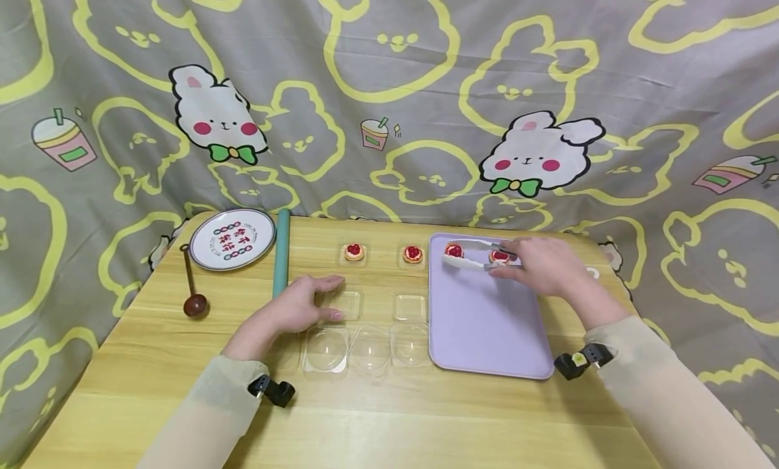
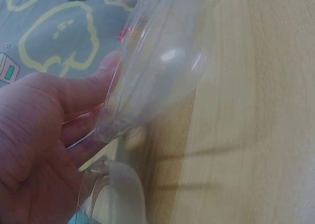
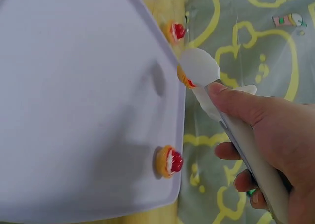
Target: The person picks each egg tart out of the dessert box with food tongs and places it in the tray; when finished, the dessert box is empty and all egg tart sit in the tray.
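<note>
My right hand [image 1: 544,263] grips a pair of metal tongs [image 1: 505,267] with white tips. The tips are spread on either side of a small red-topped tart [image 1: 453,252] at the far left corner of the lilac tray [image 1: 487,320]. Another tart [image 3: 169,162] sits on the tray below the tongs in the right wrist view. My left hand [image 1: 301,303] has its thumb and forefinger stretched apart beside a clear plastic box [image 1: 348,307]. In the left wrist view, the fingertips are right at the edge of a clear domed lid [image 2: 162,71].
Two tarts sit in clear boxes at the back, one left [image 1: 354,252], one right [image 1: 412,254]. Another clear box [image 1: 410,308] stands by the tray, with several domed lids [image 1: 370,347] in front. A teal roller [image 1: 282,253], white plate [image 1: 233,239] and brown ladle [image 1: 195,305] lie left.
</note>
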A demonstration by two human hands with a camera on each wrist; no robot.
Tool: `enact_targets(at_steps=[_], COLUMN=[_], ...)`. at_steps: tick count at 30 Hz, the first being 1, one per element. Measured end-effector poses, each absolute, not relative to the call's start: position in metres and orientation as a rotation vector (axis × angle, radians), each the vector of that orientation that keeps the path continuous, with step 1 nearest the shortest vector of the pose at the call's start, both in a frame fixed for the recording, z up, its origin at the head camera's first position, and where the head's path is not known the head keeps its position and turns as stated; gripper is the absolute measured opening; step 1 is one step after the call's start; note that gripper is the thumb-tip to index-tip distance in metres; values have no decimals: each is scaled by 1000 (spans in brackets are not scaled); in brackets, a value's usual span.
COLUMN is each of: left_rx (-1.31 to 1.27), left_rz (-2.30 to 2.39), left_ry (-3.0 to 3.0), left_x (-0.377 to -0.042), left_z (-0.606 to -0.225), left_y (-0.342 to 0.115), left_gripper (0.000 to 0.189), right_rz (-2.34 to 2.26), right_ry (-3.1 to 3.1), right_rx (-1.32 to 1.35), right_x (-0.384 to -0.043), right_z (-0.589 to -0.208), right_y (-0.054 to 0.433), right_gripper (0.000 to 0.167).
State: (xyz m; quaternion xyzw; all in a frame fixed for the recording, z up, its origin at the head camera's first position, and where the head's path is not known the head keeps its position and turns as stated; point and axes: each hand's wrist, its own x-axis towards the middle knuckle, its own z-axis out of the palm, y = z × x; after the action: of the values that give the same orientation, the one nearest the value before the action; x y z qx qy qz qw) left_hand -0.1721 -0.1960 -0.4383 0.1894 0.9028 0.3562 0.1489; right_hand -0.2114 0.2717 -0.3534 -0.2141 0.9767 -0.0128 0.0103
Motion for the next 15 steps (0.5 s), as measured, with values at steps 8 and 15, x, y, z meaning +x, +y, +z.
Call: enact_targets(at_steps=[8, 15], left_rx=[535, 556], left_rz=[1040, 1035], left_ry=[2588, 2601], left_x=[-172, -172], left_z=[-438, -438], left_y=[-197, -197], left_gripper=[77, 75], right_rz=[-64, -71], right_ry=[3035, 3011], right_rx=[-607, -630], right_x=[-222, -227], right_z=[-362, -371], right_y=[278, 280], right_gripper=[48, 40])
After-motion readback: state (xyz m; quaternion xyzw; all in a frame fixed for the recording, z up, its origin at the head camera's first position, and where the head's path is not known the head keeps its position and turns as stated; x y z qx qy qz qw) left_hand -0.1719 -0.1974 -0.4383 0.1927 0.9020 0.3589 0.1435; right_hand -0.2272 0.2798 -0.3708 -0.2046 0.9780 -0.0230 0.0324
